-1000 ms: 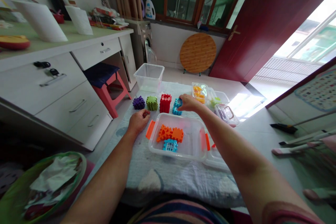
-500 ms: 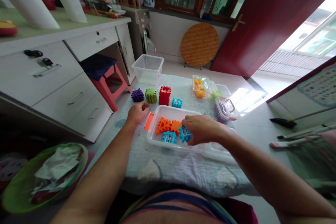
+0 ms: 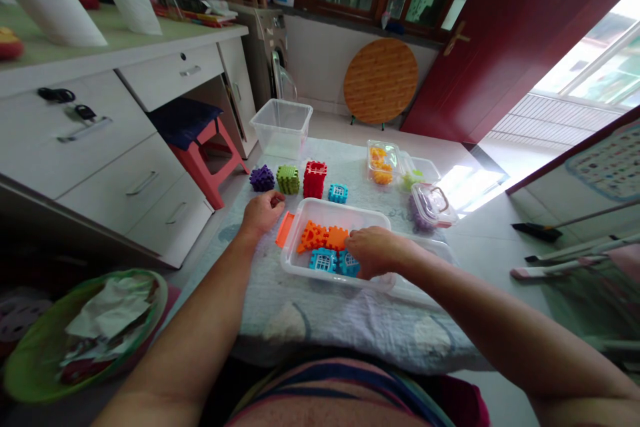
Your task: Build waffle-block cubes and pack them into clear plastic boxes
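Note:
My right hand [image 3: 374, 250] is inside a clear plastic container [image 3: 345, 209], its fingers closed round a light-blue toy building block [image 3: 349, 263]. That block sits low, beside another light-blue block [image 3: 323, 260] with a white window grid. Behind them in the container lie orange building blocks [image 3: 325, 237]. To the left, my left hand [image 3: 264, 212] rests on the cloth with loosely curled fingers and nothing visible in them. Just beyond it stand a purple block [image 3: 262, 178] and green blocks [image 3: 288, 179]. Red blocks [image 3: 315, 179] and a single blue block [image 3: 338, 193] are further right.
A tall clear bin [image 3: 281, 127] stands at the table's back left. Lidded boxes with yellow pieces [image 3: 381, 165] and purple pieces [image 3: 424, 210] are at right, near a box with green pieces [image 3: 414, 177]. A clear lid [image 3: 433, 253] lies beside the container.
My right hand has lowered the blue block deeper into the container, next to the other blue one. My left hand has stayed in place; the view has shifted slightly.

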The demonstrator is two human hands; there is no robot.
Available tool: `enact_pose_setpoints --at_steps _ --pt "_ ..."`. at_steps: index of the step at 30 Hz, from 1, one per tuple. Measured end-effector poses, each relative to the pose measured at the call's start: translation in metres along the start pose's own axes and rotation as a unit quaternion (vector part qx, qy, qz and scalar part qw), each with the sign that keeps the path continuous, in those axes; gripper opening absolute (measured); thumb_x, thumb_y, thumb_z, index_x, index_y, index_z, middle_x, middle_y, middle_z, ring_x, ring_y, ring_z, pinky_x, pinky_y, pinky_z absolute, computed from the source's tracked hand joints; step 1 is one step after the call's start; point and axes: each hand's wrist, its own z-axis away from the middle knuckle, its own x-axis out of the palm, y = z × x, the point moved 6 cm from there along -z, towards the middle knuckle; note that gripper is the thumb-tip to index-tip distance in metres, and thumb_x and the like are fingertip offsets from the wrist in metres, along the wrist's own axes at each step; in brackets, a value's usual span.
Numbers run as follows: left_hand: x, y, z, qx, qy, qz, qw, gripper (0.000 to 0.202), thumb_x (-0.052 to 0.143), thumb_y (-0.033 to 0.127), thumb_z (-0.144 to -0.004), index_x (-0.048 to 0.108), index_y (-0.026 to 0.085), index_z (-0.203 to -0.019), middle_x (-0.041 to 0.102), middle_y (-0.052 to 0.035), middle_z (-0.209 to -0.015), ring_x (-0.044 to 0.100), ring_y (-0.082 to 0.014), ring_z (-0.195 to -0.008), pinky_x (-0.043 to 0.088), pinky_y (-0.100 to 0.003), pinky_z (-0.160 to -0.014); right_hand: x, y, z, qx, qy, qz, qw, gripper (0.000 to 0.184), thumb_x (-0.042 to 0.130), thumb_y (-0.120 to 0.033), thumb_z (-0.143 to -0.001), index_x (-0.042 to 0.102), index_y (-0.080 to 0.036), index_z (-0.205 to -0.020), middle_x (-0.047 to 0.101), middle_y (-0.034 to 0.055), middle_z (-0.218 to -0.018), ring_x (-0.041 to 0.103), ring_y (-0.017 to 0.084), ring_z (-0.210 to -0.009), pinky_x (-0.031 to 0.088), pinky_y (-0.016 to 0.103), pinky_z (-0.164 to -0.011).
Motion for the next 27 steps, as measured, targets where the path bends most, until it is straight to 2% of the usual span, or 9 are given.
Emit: enact_pose_setpoints --at_steps 4,6,9,12,17,22,27 --pt "-0.001 0.001 0.001 -0.004 0.0 -0.004 1.0 0.026 0.054 0.03 -0.075 0.07 0.019 -0.092 0.07 -0.0036 -0.077 0.062 -0.0182 -0.071 0.042 -0.025 -0.061 -0.004 0.002 0.002 -0.013 -0.01 0.005 1.0 0.047 0.072 -0.037 -0.07 0.069 -0.009 -0.108 0.07 0.0181 -0.105 0.067 0.029 -0.095 0.051 0.036 -0.076" --pt "-0.001 0.001 0.001 -0.008 -0.002 -0.007 1.0 0.026 0.054 0.03 -0.075 0.07 0.019 -0.092 0.07 -0.0035 -0.078 0.062 -0.0181 -0.072 0.042 -0.024 -0.061 -0.007 0.004 0.004 -0.018 -0.016 0.0 1.0 0.041 0.069 -0.034 -0.074 0.07 -0.009 -0.106 0.071 0.018 -0.104 0.067 0.028 -0.095 0.051 0.035 -0.076" --pt "-0.001 0.001 0.001 -0.01 -0.005 -0.011 1.0 0.027 0.054 0.031 -0.075 0.07 0.018 -0.093 0.07 -0.0037 -0.078 0.062 -0.0178 -0.072 0.042 -0.024 -0.061 -0.009 0.006 0.004 -0.017 -0.013 -0.004 1.0 0.029 0.059 -0.02 -0.08 0.07 -0.008 -0.104 0.071 0.0191 -0.103 0.067 0.027 -0.096 0.05 0.033 -0.075" --pt "0.0 0.001 0.001 -0.006 -0.007 -0.008 1.0 0.028 0.053 0.031 -0.076 0.07 0.018 -0.094 0.07 -0.0042 -0.078 0.062 -0.0177 -0.071 0.042 -0.024 -0.061 -0.004 0.006 0.001 -0.018 -0.008 -0.014 1.0 0.028 0.053 -0.009 -0.081 0.069 -0.008 -0.105 0.071 0.0196 -0.101 0.068 0.026 -0.095 0.051 0.033 -0.074" --pt "0.0 0.001 0.001 -0.001 -0.008 -0.008 1.0 0.028 0.053 0.031 -0.076 0.07 0.017 -0.094 0.071 -0.0049 -0.078 0.063 -0.0187 -0.071 0.043 -0.025 -0.063 0.0 0.001 -0.001 -0.023 -0.002 -0.039 0.999 0.028 0.053 -0.01 -0.082 0.068 -0.009 -0.106 0.071 0.019 -0.103 0.068 0.026 -0.094 0.051 0.033 -0.074" --pt "0.0 0.002 0.0 0.006 -0.009 -0.009 1.0 0.027 0.052 0.031 -0.076 0.07 0.018 -0.093 0.071 -0.0047 -0.079 0.064 -0.0189 -0.072 0.044 -0.025 -0.064 -0.006 -0.006 0.004 -0.044 -0.007 -0.059 0.997 0.029 0.052 -0.009 -0.081 0.067 -0.012 -0.106 0.071 0.0169 -0.101 0.068 0.026 -0.092 0.049 0.033 -0.071" --pt "-0.002 0.004 0.001 0.001 -0.011 -0.021 1.0 0.027 0.052 0.031 -0.077 0.07 0.019 -0.094 0.071 -0.0047 -0.081 0.065 -0.0192 -0.075 0.045 -0.025 -0.065 -0.012 -0.005 0.007 -0.022 0.008 -0.108 0.994 0.029 0.054 -0.006 -0.079 0.071 -0.019 -0.098 0.072 0.0152 -0.1 0.068 0.027 -0.088 0.05 0.034 -0.072"
